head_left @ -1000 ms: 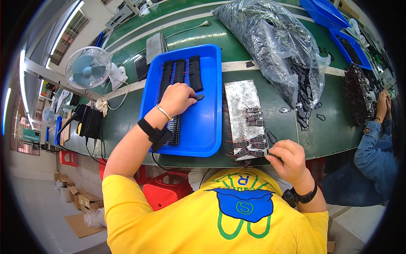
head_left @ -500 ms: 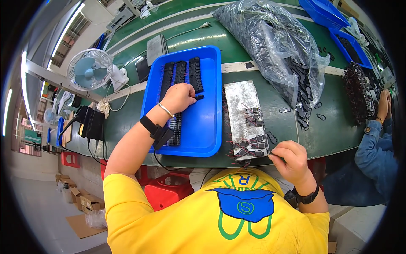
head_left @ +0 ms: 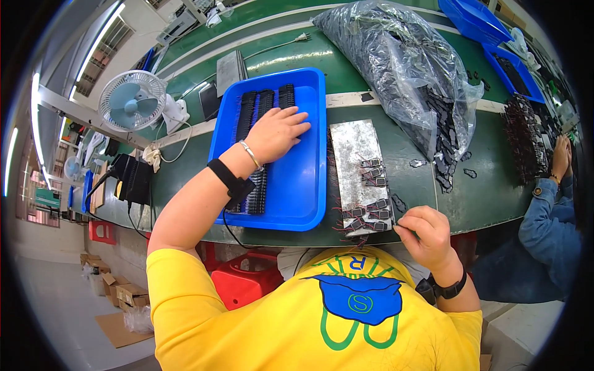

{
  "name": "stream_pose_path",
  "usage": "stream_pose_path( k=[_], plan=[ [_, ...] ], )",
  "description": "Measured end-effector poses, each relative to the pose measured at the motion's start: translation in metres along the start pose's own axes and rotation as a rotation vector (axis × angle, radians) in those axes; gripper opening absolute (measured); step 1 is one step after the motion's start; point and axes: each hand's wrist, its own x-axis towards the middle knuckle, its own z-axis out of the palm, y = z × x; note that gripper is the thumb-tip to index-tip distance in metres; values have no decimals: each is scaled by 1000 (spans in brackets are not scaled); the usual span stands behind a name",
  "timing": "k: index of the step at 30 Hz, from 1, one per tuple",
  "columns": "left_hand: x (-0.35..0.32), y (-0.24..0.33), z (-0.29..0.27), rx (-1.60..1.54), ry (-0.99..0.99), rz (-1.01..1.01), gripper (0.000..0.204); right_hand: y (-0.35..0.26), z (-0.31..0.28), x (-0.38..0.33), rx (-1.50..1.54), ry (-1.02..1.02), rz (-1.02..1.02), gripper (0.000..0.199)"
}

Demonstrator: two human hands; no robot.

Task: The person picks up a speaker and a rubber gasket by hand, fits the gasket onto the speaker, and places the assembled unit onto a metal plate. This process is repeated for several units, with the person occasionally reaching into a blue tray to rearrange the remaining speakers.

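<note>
Blue plastic forms the tray [head_left: 320, 185] left of centre in the frame, with rows of black parts [head_left: 266, 101] inside it. Above them the left hand [head_left: 274, 136] has its fingers open and loosely spread. Right of centre, small wired pieces [head_left: 377, 214] lie on a metal plate [head_left: 354, 148]; near its lower right corner, the right hand [head_left: 427, 237] bends its fingers together, though whether they grip anything I cannot tell. A clear bag [head_left: 365, 46] lies on the green worktop [head_left: 408, 133], upper right.

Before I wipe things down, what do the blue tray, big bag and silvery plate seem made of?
Tray: probably moulded plastic, slightly glossy, with rounded corners. Bag: apparently thin plastic film, shiny, crinkled, see-through. Plate: likely metal, dull silver, blotchy surface.
</note>
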Motion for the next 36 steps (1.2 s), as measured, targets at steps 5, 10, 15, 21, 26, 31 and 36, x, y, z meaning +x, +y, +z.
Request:
stream_pose_path(
  k=[5, 10, 15, 21, 26, 31, 36],
  plan=[
    [-9, -8, 10, 155, -83, 120, 44, -1, 0, -5, 5, 2, 13, 18],
    [-8, -7, 12, 68, -99, 152, 42, 0, -6, -10, -13, -13, 36, 17],
    [-17, -14, 5, -20, -63, 150, 42, 6, -3, 5, -22, -14, 18, 18],
    [-30, 42, -57, -172, 13, 53, 56, 10, 1, 9, 30, -98, -23, 28],
    [-55, 110, -78, -666, 32, 96, 38, 1, 6, 6, 38, -157, -69, 32],
    [-65, 152, -47, -785, 245, 94, 28, -1, 14, 1, -130, -171, -171, 32],
    [-69, 158, -39, -891, 347, 19, 23, 0, 13, -3, -182, -157, -235, 31]
  ],
)
